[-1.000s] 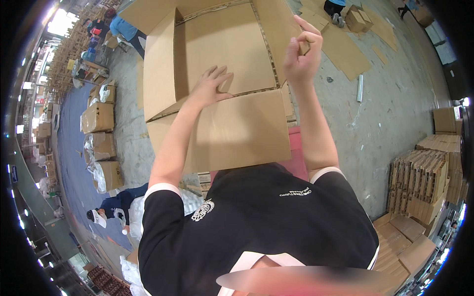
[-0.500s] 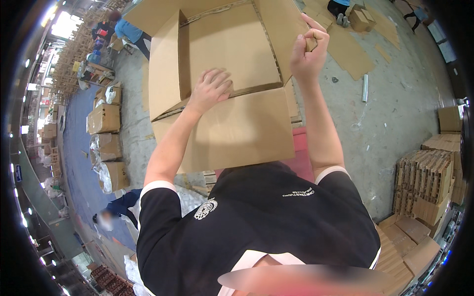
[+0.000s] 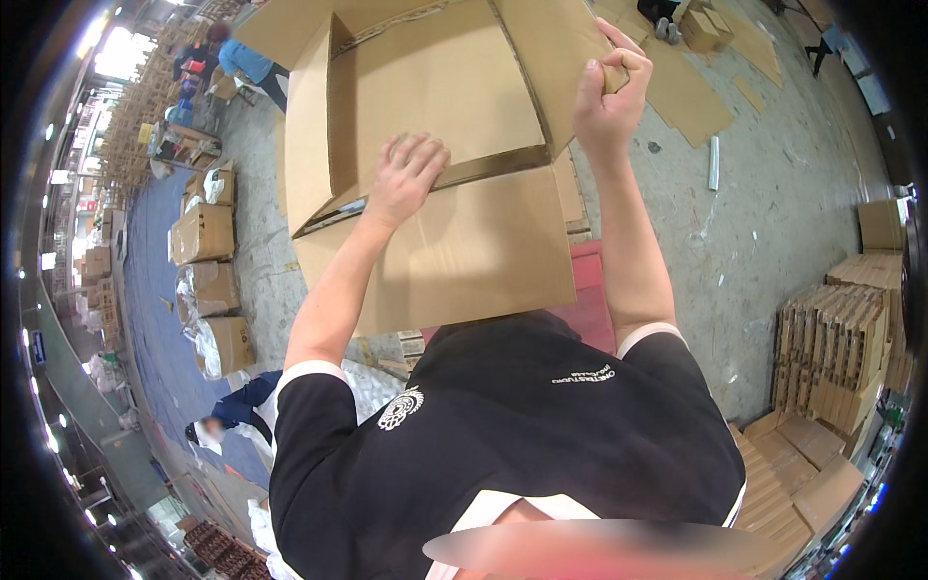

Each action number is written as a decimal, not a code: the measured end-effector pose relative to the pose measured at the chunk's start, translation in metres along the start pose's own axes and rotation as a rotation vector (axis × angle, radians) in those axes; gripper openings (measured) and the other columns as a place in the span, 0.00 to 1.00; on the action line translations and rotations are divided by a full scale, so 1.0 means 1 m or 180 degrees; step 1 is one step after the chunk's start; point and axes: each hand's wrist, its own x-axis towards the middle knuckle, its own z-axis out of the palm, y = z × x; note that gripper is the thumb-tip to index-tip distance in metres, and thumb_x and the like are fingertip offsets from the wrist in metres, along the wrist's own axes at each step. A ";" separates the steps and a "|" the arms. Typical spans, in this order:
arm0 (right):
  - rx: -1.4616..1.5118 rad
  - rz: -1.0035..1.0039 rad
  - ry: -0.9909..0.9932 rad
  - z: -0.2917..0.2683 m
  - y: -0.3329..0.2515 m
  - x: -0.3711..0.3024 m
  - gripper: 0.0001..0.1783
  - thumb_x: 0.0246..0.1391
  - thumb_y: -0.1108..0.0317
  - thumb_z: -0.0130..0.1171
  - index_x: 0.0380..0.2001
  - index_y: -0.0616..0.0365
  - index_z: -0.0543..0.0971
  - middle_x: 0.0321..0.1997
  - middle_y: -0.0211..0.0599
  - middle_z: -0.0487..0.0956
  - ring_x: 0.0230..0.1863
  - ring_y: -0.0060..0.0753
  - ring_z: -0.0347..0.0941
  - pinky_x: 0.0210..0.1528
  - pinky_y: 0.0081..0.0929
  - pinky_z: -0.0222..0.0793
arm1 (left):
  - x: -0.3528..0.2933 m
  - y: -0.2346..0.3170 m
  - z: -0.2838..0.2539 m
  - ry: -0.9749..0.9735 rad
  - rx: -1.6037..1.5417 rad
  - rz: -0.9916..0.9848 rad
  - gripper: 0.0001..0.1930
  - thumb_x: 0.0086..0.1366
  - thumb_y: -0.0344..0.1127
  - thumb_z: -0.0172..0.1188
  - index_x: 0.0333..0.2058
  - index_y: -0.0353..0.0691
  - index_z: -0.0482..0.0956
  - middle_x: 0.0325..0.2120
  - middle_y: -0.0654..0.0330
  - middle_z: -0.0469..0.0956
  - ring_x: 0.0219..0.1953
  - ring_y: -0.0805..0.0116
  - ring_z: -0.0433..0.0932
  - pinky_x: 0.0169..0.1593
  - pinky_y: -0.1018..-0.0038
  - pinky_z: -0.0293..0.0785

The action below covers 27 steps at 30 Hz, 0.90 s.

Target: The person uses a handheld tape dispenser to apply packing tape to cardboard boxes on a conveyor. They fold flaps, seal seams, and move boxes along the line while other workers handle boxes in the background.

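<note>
A large brown cardboard box [image 3: 440,92] stands open in front of me, its flaps spread outward. The near flap [image 3: 464,261] slopes down toward my body. My left hand [image 3: 406,179] hooks over the box's near edge, fingers curled into the opening and closed on that side; its thumb is hidden. At the outer corner of the right flap [image 3: 551,58], my right hand [image 3: 614,87] is closed on the cardboard, with its index finger stretched along the edge. Another flap [image 3: 309,126] folds out on the left.
Filled cartons [image 3: 203,232] line the left beside a blue floor covering [image 3: 150,280]. A person in dark blue [image 3: 242,406] bends low at left; another in light blue [image 3: 246,63] stands farther off. Flat cardboard [image 3: 686,97] lies at upper right, stacked cardboard pieces [image 3: 826,338] at right.
The box has tilted or shifted slightly, so more of its inner left and near walls shows. Both hands keep their places on it, the right moving slightly outward with the flap.
</note>
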 end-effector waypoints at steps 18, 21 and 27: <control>-0.0164 -0.0127 -0.0327 -0.008 -0.005 -0.017 0.10 0.61 0.84 0.52 0.42 0.58 0.69 0.65 0.53 0.81 0.62 0.49 0.76 0.64 0.41 0.72 | 0.004 -0.021 0.024 -0.0112 -0.1267 -0.1787 0.34 0.68 0.34 0.68 0.72 0.42 0.72 0.68 0.45 0.74 0.70 0.45 0.70 0.73 0.53 0.67; -0.0010 -0.0460 -0.0570 -0.001 -0.016 -0.023 0.11 0.60 0.85 0.52 0.41 0.58 0.70 0.64 0.52 0.82 0.60 0.49 0.76 0.61 0.41 0.73 | -0.002 -0.057 -0.014 0.0866 0.0110 -0.1746 0.39 0.67 0.32 0.68 0.75 0.39 0.65 0.71 0.42 0.68 0.74 0.40 0.65 0.78 0.50 0.62; -0.0466 -0.0136 -0.0307 -0.028 0.001 -0.027 0.14 0.60 0.86 0.55 0.43 0.57 0.67 0.67 0.53 0.81 0.65 0.50 0.77 0.67 0.40 0.73 | -0.062 -0.087 -0.087 0.0566 0.0834 -0.1907 0.27 0.69 0.31 0.64 0.67 0.39 0.76 0.66 0.48 0.76 0.71 0.43 0.70 0.73 0.49 0.68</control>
